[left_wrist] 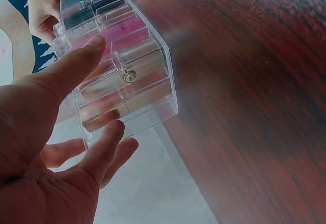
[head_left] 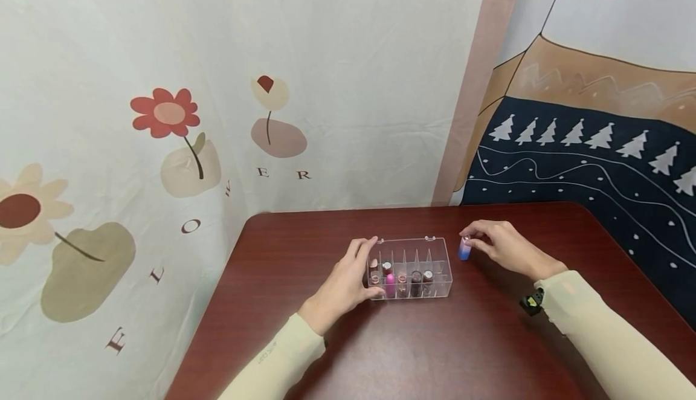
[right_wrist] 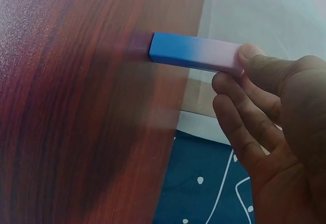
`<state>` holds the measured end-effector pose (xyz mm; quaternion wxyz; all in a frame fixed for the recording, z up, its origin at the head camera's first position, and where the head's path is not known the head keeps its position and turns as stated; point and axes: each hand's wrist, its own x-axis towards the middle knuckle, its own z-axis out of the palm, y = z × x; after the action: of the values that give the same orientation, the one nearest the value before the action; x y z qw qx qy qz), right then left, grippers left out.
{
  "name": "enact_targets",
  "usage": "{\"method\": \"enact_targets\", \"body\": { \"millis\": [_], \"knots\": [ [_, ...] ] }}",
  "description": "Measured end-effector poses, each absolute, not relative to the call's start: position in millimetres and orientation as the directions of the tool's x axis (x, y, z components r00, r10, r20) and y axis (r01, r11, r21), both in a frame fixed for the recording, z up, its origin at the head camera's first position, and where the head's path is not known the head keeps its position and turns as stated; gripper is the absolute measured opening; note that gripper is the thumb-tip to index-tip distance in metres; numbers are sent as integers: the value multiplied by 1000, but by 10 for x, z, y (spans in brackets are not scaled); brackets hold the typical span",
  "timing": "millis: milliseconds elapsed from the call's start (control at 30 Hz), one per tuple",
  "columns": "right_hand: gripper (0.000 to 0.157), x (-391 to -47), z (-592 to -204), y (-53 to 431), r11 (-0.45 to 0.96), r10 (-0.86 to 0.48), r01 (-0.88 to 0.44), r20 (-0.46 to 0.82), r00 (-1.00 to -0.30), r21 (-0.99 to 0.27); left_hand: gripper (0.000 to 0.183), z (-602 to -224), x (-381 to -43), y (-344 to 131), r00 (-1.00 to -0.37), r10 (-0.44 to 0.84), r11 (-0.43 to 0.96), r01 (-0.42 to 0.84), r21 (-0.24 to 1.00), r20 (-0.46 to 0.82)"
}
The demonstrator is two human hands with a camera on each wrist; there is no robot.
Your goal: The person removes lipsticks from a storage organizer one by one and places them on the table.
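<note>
A clear plastic lipstick organizer point(head_left: 410, 291) with divided compartments stands on the table. Several lipsticks fill its front row, among them a bright pink tube point(head_left: 390, 286); a couple more stand behind at its left end. My left hand point(head_left: 344, 279) grips that left end, thumb point(left_wrist: 94, 43) along the front and fingers round the side and back. To the right of the organizer, my right hand point(head_left: 502, 248) pinches the pale pink upper end of a square lipstick tube point(right_wrist: 196, 51) that fades to blue. It is upright, its blue end close over the table.
The reddish-brown wooden table point(head_left: 380, 351) ends not far behind the organizer. A pale curtain with printed flowers point(head_left: 348, 86) hangs behind and at the left. Dark cloth with white trees point(head_left: 571, 164) hangs along the right edge.
</note>
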<state>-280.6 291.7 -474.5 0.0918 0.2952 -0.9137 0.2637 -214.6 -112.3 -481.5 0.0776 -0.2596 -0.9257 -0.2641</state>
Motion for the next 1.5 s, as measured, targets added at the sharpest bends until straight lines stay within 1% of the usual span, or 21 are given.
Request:
{"method": "enact_targets", "body": {
  "millis": [400, 500, 633, 967, 1200, 1367, 1500],
  "knots": [
    [32, -2752, -4686, 2940, 710, -452, -512, 245, -858, -483, 116, -4816, -2144, -1111, -853, 447, 731, 521, 441, 269],
    [35, -2732, -4679, 2941, 730, -435, -499, 247, -866, -467, 116, -4821, -2150, -1109, -849, 449, 729, 528, 436, 278],
    [38, -2696, -4659, 2919, 762, -421, -499, 270, -866, -413, 117, -4819, -2154, -1106, -853, 448, 729, 521, 443, 267],
    [45, -2544, -4547, 2743, 761, -452, -545, 315, -835, -352, 116, -4840, -2141, -1110, -859, 441, 728, 511, 457, 259],
    [44, -2444, -4525, 2585, 718, -522, -635, 383, -762, -284, 115, -4846, -2143, -1119, -858, 443, 732, 514, 447, 262],
    [46, -2373, -4531, 2467, 690, -566, -669, 369, -737, -278, 116, -4844, -2155, -1121, -859, 440, 739, 512, 438, 262],
    [43, -2329, -4546, 2378, 674, -600, -694, 360, -714, -253, 116, -4839, -2166, -1115, -859, 439, 735, 512, 446, 263]
  ]
}}
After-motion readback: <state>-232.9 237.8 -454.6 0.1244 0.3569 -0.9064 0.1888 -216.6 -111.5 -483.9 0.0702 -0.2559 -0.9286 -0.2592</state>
